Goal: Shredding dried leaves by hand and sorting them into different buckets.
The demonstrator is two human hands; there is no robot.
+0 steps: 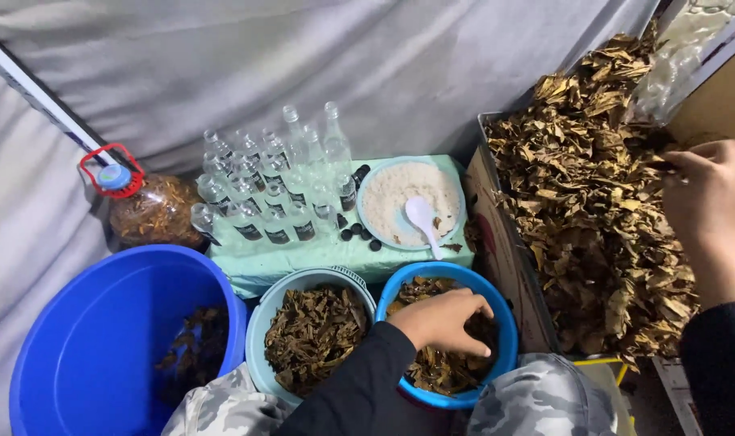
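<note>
Camouflage fabric: my knees fill the bottom edge, with my dark left sleeve lying across them.
Left hand (444,320): rests palm down inside the small blue bowl (497,311); fingers curled loosely into the dark wet-looking leaves (440,367). I cannot tell whether they grip any.
Pale bowl (258,323): just left of the blue one, touching it, heaped with the same dark leaf pieces.
Large blue bucket (85,339): far left, only a small layer of leaves at the bottom.
Right hand (707,194): raised over the cardboard box (497,242) at right; fingers closed in a pinch on something dark at the tips, too small to identify.
Dry brown leaves (594,202): piled high in the box, well above its rim.
Green block (303,254): behind the bowls, carrying a plate of pale powder (400,194) with a white spoon (424,222), loose black caps (359,234), and a cluster of small clear bottles (262,186).
Plastic jug (153,210): back left, blue cap, red handle, brownish contents.
Progress estimate: two bowls filled; most dry leaves remain; all bottles appear empty and uncapped.
Hidden: blue bowl's near rim, box's right side, my right forearm cut off.
</note>
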